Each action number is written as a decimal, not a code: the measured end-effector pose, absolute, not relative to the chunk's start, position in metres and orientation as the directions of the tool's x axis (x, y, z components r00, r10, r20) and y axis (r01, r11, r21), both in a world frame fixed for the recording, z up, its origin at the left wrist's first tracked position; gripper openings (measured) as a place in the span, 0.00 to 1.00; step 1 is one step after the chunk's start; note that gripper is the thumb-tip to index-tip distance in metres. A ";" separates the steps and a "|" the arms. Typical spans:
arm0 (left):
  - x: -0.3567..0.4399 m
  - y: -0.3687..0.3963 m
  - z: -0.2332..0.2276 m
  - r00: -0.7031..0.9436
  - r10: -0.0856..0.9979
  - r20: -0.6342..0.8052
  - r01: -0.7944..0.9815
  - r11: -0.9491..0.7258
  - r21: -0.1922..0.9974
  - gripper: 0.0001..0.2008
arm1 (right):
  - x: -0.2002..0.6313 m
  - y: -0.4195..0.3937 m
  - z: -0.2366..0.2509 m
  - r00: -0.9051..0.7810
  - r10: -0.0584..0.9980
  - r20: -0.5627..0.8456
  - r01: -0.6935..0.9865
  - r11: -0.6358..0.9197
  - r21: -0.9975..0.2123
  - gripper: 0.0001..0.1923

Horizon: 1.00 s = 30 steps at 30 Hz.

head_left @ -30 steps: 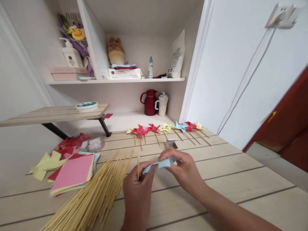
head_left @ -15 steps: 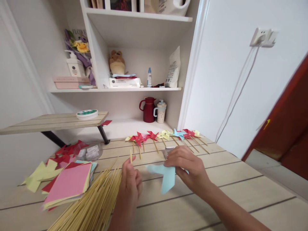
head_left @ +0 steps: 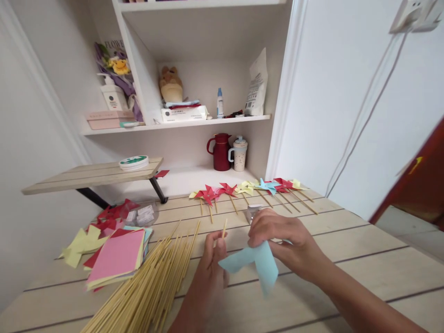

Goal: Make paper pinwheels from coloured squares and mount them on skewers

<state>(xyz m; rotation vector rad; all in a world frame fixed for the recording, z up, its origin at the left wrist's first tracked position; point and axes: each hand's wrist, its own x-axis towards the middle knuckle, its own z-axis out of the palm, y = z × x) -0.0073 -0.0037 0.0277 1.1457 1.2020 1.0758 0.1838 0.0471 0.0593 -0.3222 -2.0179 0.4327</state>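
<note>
Left hand (head_left: 212, 261): holds a stick (head_left: 225, 227)
Right hand (head_left: 286, 233): pinches blue paper (head_left: 266, 264)
Blue paper: might crease if squeezed hard

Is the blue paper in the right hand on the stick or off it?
Off. The right hand pinches the blue paper; the stick, its visible tip bare, is in the left hand.

The paper pinwheel (head_left: 266, 267) is light blue; the stick (head_left: 225, 227) at its ten o'clock is yellowish. The pale tabletop (head_left: 398, 266) has dark stripes. The cream cup (head_left: 239, 158) seems to have dark dots.
</note>
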 end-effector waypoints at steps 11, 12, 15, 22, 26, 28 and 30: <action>-0.016 0.002 0.019 -0.023 0.997 -0.076 0.052 0.077 0.996 0.17 | 0.200 0.057 0.065 -0.590 0.426 0.686 0.094 0.880 -0.466 0.08; -0.018 0.000 0.023 -0.042 0.997 -0.070 0.062 0.073 0.995 0.19 | 0.201 0.056 0.067 -0.635 0.420 0.648 0.096 0.876 -0.473 0.09; -0.019 -0.004 0.033 -0.059 0.994 -0.095 0.067 0.099 0.993 0.24 | 0.200 0.055 0.069 -0.717 0.393 0.576 0.098 0.875 -0.475 0.11; -0.009 -0.006 0.032 0.019 0.994 -0.111 0.059 0.110 0.992 0.19 | 0.193 0.053 0.060 -0.578 0.400 0.711 0.075 0.894 -0.442 0.09; -0.011 -0.004 0.030 0.034 0.996 -0.089 0.114 0.084 0.990 0.15 | 0.188 0.049 0.058 -0.510 0.368 0.778 0.044 0.914 -0.403 0.06; -0.011 -0.004 0.030 0.056 0.996 -0.070 0.103 0.064 0.993 0.15 | 0.184 0.047 0.057 -0.500 0.358 0.788 0.034 0.918 -0.395 0.07; -0.009 -0.005 0.030 0.079 0.996 -0.037 0.071 0.031 0.997 0.14 | 0.179 0.045 0.055 -0.497 0.348 0.795 0.026 0.922 -0.387 0.07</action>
